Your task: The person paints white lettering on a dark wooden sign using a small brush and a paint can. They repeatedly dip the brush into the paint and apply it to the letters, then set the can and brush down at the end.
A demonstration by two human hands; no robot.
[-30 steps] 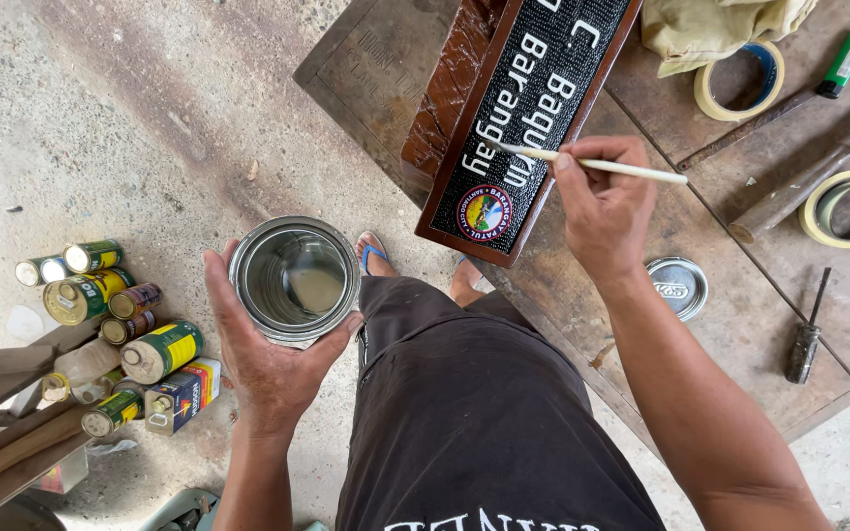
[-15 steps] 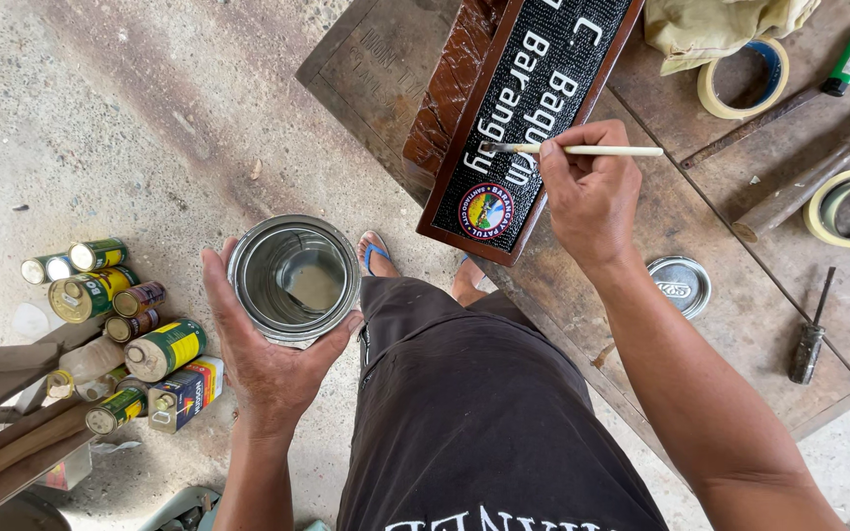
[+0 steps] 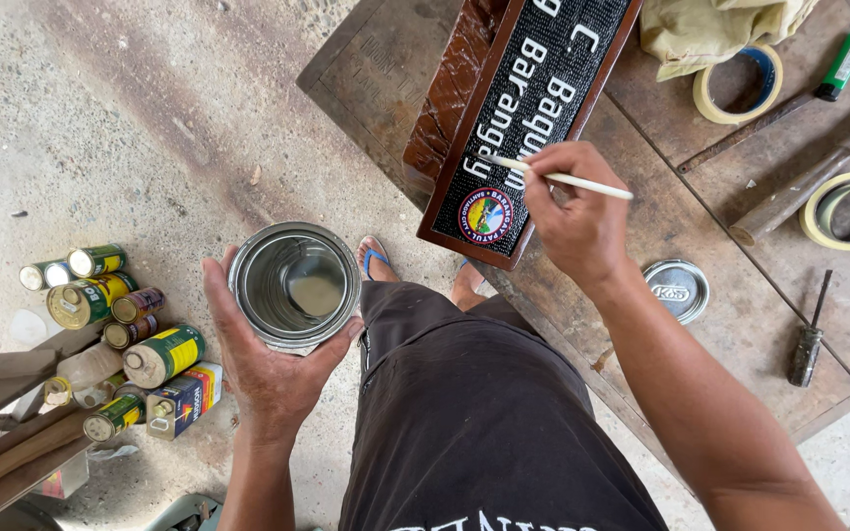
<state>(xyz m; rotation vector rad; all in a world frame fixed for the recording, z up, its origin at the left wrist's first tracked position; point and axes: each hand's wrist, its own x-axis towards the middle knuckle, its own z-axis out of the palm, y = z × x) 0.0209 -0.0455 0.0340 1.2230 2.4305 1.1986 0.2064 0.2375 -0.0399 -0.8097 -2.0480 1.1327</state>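
Leftmost, small paint cans [image 3: 115, 324] lie clustered on the concrete floor. Beside them the left hand [image 3: 268, 369] cups an open tin can [image 3: 294, 285] from below, fingers wrapped around its shiny wall, pale liquid pooled inside. Further right, the right hand [image 3: 573, 221] pinches a thin white brush [image 3: 555, 178], its tip on the black, white-lettered sign [image 3: 533, 98] overhanging the wooden table's [image 3: 661, 216] near-left edge.

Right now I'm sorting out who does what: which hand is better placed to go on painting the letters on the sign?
Right. The right hand holds the thin brush, its tip on the sign. The left hand cradles the open can, away from the table.
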